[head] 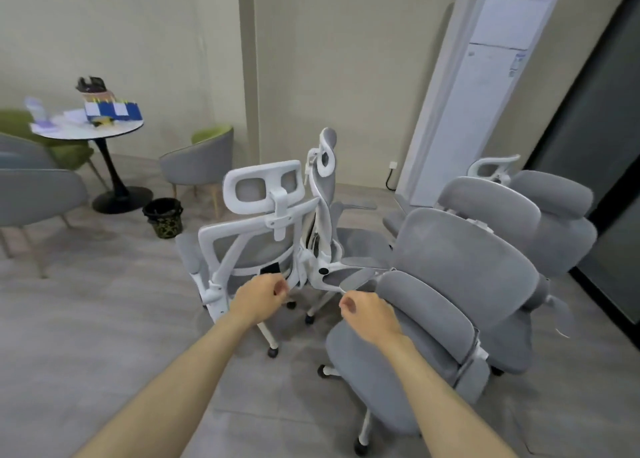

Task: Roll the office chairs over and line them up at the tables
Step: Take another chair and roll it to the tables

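Your left hand hovers curled, gripping nothing, behind the white-framed grey mesh office chair. Your right hand — curled, empty — is beside the grey padded office chair.

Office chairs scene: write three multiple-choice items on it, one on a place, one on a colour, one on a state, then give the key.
1. The waste bin stands:
A. on the floor near the base of the round table
B. on a chair seat
C. on top of the tall white unit

2. The frame of the mesh-backed chair is:
A. black
B. red
C. white

3. The left hand and right hand are:
A. gripping a headrest
B. curled, holding nothing
C. pressed flat on a tabletop

Key:
1 A, the bin sits on the floor just right of the table's black pedestal.
2 C, its headrest mount and back frame are white around grey mesh.
3 B, both hands are out in front with fingers curled and nothing in them.
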A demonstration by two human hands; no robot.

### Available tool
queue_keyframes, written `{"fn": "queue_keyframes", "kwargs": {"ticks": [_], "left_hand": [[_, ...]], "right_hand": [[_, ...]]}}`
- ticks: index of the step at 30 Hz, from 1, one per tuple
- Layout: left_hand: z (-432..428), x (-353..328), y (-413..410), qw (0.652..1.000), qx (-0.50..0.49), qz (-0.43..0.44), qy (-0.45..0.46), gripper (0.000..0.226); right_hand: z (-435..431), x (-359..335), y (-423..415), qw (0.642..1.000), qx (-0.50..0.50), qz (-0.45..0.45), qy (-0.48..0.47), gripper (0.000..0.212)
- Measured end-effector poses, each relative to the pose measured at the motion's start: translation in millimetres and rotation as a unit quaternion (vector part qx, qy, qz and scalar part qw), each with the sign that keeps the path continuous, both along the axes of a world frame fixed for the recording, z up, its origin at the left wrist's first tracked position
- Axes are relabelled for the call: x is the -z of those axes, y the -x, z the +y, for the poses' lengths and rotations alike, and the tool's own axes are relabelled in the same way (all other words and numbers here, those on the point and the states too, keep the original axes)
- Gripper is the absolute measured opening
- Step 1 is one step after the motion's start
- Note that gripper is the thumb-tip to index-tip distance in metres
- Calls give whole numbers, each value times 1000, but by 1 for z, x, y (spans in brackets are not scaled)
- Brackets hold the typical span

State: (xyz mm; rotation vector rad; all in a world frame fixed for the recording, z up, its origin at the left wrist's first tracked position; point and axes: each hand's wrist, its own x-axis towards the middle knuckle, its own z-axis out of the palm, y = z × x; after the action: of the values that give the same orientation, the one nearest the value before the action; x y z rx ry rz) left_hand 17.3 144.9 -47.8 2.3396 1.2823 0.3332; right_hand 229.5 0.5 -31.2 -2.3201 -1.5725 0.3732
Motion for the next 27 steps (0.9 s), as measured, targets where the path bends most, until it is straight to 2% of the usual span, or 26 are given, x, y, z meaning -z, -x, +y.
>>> {"fn": "queue_keyframes", "kwargs": {"ticks": [8,10,15,19,23,27], "left_hand": [[135,-27,-5,999,-19,-8,-49,14],[163,-33,-14,997,-24,-36,-66,15],[240,-43,-35,982,-24,-56,-178,30],[307,-64,-61,972,-40,-54,-225,39],[373,-70,-89,985,-79,36,-150,56],[437,-63,-106,985,-23,170,-35,58]], "right_hand": [[142,-20,-8,999,-31,4,-22,20],[175,-22,-15,999,-38,14,-23,20],[266,-26,-63,995,-99,-5,8,19],[351,-32,-102,991,-129,26,-32,21],[438,-33,-113,974,-198,32,-104,29],[514,-30,-121,954,-260,-4,-149,53]]}}
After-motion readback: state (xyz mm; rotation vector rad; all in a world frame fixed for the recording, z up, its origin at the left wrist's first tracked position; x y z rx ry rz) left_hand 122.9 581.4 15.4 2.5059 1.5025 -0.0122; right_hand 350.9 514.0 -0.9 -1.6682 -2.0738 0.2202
